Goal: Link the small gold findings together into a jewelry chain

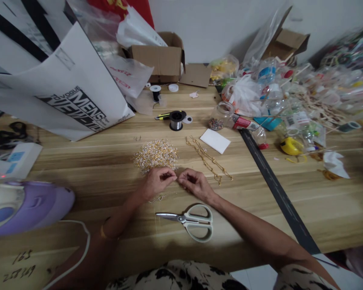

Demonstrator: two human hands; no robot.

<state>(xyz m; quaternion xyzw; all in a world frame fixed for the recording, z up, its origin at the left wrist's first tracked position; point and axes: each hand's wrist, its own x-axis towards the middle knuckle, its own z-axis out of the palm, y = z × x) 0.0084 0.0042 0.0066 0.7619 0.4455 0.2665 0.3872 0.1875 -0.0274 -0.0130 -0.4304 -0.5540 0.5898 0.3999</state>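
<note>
My left hand (157,182) and my right hand (196,183) meet fingertip to fingertip over the table, each in a pinch. Whatever they pinch is too small to make out. Just beyond my left hand lies a heap of tiny gold and silver pieces (155,154). A short silver chain (161,197) rests below my left hand. To the right of my right hand, a gold chain (210,160) is laid out in two strands. Scissors with pale handles (189,220) lie nearer my body, blades pointing left.
A wire spool (176,121) stands behind the heap beside a yellow-black cutter (162,116). A glass jar of beads (219,117) and a white card (215,141) are behind the gold chain. A purple appliance (45,205) sits left; bottles and bags (272,94) crowd the right.
</note>
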